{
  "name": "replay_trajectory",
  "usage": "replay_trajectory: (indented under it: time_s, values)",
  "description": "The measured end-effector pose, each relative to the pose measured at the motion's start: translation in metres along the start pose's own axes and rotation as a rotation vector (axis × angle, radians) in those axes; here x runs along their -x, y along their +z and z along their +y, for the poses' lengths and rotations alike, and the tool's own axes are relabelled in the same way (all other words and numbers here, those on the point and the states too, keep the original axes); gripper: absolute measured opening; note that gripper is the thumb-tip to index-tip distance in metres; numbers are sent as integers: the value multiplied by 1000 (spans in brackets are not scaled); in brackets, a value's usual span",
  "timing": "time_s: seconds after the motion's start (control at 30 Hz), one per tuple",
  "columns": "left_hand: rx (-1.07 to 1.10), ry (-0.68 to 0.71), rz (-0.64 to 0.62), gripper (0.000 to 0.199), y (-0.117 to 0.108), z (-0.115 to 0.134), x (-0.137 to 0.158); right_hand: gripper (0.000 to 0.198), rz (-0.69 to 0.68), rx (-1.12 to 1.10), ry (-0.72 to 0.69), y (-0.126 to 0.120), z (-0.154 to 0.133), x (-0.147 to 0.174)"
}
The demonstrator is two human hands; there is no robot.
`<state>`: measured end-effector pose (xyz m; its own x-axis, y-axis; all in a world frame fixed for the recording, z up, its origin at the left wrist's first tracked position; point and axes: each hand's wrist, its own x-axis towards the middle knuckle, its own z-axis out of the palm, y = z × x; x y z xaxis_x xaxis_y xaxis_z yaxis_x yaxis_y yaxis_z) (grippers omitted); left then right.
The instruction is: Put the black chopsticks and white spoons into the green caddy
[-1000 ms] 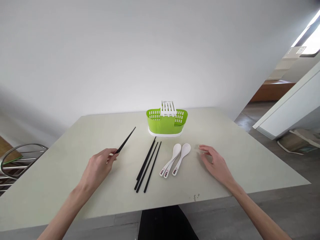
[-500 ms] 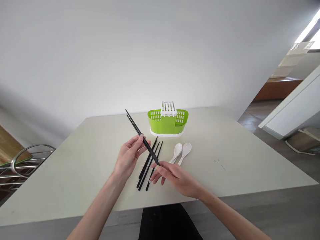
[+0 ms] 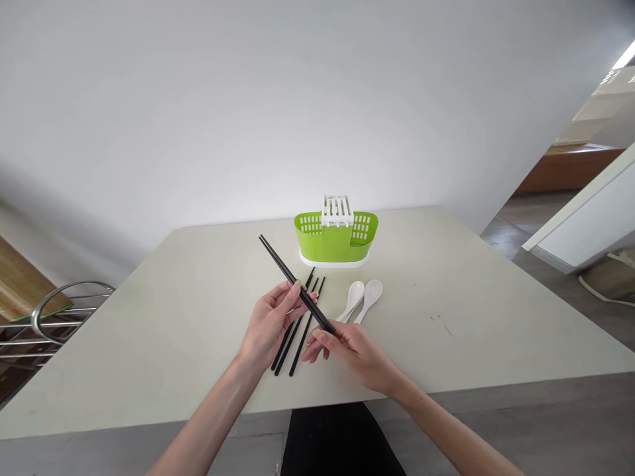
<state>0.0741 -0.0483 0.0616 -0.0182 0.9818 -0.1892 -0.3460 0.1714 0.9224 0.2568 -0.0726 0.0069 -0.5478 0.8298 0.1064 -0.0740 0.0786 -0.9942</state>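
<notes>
Centrally, a pair of slim black chopsticks (image 3: 288, 274) is gripped by the left hand (image 3: 270, 324) and pinched at its near end by the right hand (image 3: 354, 349), above the matte, pale bench (image 3: 471, 317). Three more chopsticks (image 3: 297, 330) and two glossy white spoons (image 3: 362, 299) lie beneath. A perforated green caddy (image 3: 336, 237) stands at 12 o'clock, before a plain white wall (image 3: 248, 99).

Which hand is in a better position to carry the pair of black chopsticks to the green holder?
Probably the left hand: it grips the held chopsticks near their middle, tips pointing away. The right hand only touches their near end. The green holder stands straight ahead, about equally reachable.
</notes>
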Motion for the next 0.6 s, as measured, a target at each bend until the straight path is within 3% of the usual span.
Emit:
replay_trajectory:
  time_s: [0.33, 0.6]
  values:
    - [-85, 42, -2, 43, 7, -6, -1, 50, 86, -19, 85, -10, -3, 8]
    - [-143, 13, -9, 41, -12, -3, 2, 53, 63, -8, 132, -10, -8, 14]
